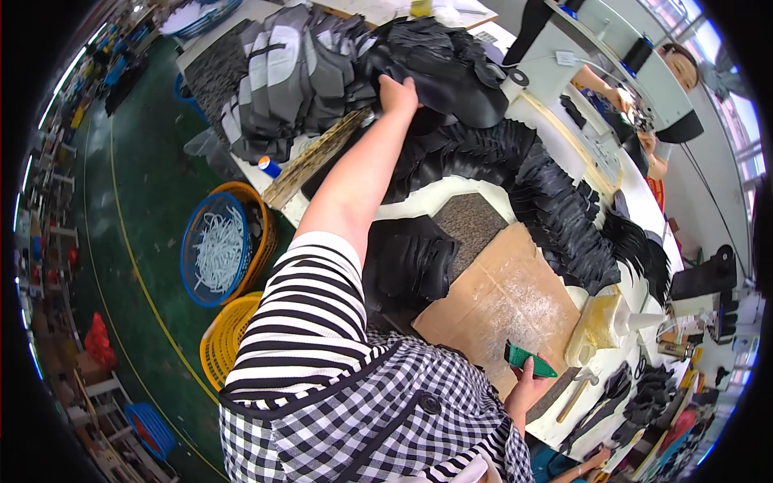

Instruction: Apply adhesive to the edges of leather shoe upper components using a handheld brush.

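My left hand [398, 95] reaches far out across the table and grips the edge of a smooth black leather-like piece [451, 95] at the far pile. Its thumb shows while most fingers are hidden by the piece. Nearer my body, my right hand [525, 388] holds a flat green brush-like tool [535, 363] with a dark edge. That tool is above the lower corner of a brown cardboard sheet [507, 294] smeared with whitish residue. Beside the sheet lies a stack of black pieces [409, 262]. Long rows of overlapping black pieces [555, 213] curve around the far side.
Grey-and-white cut pieces [298, 68] are heaped at far left. A yellowish plastic bottle [594, 330] and a hammer [577, 396] lie at right. Blue [188, 266] and yellow [221, 342] baskets stand left of the table. A person sits by a sewing machine [636, 72].
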`<state>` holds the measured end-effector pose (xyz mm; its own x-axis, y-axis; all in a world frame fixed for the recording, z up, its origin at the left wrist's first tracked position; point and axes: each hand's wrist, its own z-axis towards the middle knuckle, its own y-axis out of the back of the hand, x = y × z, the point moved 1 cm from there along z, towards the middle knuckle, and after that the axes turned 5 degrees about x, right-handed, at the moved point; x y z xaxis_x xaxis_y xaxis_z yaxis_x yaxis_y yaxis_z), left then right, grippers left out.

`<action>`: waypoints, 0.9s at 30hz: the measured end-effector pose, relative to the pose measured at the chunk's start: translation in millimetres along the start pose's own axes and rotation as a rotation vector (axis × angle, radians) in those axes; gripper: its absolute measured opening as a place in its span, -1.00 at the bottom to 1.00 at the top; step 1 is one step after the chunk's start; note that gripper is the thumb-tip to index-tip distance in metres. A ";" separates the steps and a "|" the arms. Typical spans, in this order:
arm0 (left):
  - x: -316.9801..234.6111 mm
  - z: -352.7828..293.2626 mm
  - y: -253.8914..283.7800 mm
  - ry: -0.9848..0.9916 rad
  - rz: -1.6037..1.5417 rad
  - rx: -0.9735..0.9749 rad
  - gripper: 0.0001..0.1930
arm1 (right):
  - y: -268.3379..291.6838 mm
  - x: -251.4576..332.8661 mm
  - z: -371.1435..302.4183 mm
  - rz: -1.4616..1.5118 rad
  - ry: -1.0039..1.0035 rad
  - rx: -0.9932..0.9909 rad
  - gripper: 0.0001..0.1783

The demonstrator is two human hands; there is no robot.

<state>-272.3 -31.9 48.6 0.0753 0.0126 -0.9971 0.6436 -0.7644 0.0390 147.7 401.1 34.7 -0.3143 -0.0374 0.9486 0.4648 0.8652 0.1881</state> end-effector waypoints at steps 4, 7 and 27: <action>10.4 54.9 9.2 0.087 0.209 0.016 -0.51 | -4.2 1.1 2.3 0.017 0.008 0.011 -0.67; 46.9 94.7 36.1 0.172 0.385 0.019 -0.48 | -5.8 -0.2 7.4 0.040 0.014 0.015 -0.68; 27.9 0.5 132.6 -0.150 1.068 0.458 -0.45 | 3.9 -15.3 -2.3 0.003 0.008 -0.037 -0.61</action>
<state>-185.2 -133.3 26.0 0.3015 -0.8292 -0.4707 -0.0288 -0.5013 0.8648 156.2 403.8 21.4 -0.3061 -0.0394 0.9512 0.4960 0.8462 0.1946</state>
